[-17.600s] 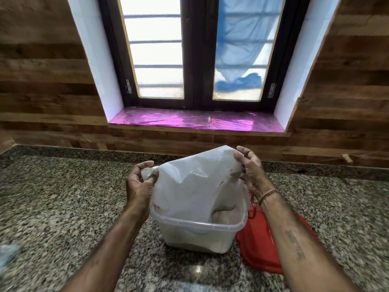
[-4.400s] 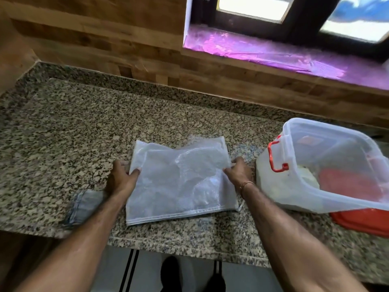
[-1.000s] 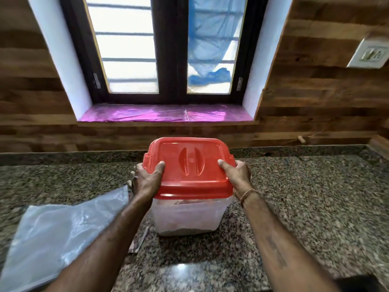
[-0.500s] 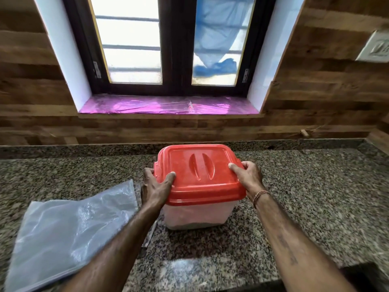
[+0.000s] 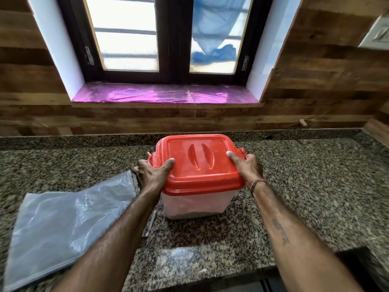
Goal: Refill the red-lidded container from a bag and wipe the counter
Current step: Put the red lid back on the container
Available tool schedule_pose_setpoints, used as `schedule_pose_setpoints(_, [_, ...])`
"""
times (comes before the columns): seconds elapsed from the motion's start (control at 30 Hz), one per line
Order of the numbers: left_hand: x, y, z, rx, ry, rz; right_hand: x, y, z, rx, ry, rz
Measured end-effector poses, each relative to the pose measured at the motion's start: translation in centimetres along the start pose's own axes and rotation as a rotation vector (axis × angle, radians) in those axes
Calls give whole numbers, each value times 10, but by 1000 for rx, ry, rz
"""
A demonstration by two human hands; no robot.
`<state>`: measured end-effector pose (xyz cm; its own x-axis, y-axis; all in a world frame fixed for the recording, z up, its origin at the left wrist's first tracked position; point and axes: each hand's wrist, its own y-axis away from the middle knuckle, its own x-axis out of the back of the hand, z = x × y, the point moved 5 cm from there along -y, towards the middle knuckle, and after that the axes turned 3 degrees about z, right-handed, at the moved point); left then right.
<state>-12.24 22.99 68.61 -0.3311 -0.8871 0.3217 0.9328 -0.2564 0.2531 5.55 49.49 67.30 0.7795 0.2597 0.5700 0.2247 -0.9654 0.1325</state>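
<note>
A translucent white container stands on the granite counter with its red lid on top. My left hand grips the lid's left edge, thumb on top. On the right edge sits my right hand, thumb on the lid, fingers down the side by the red latch. The empty clear plastic bag lies flat on the counter to the left, partly under my left forearm.
A wooden wall and a window with a pink-covered sill stand behind the counter. A small thin metallic object lies by the container's left base. The counter's front edge runs along the bottom; a wall switch plate is at upper right.
Since the oldest frames the bag was emptied, laid flat and the lid put on. Over the last second the container slid slightly away and right, my hands staying on the lid.
</note>
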Motion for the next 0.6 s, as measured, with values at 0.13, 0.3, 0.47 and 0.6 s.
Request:
schedule_pose_setpoints(0.13, [-3,1,-2,-1,69,-59,3,2,-4,81,99,21])
schedule_pose_setpoints(0.3, [-4,4,4,-139,37,-72,1,6,-12,177,183,60])
schedule_pose_setpoints(0.47, [-4,5,10,-276,-169,20,-1,20,-27,307,390,89])
schedule_pose_setpoints(0.6, [-9,3,13,-305,-349,41,-5,26,-35,359,523,111])
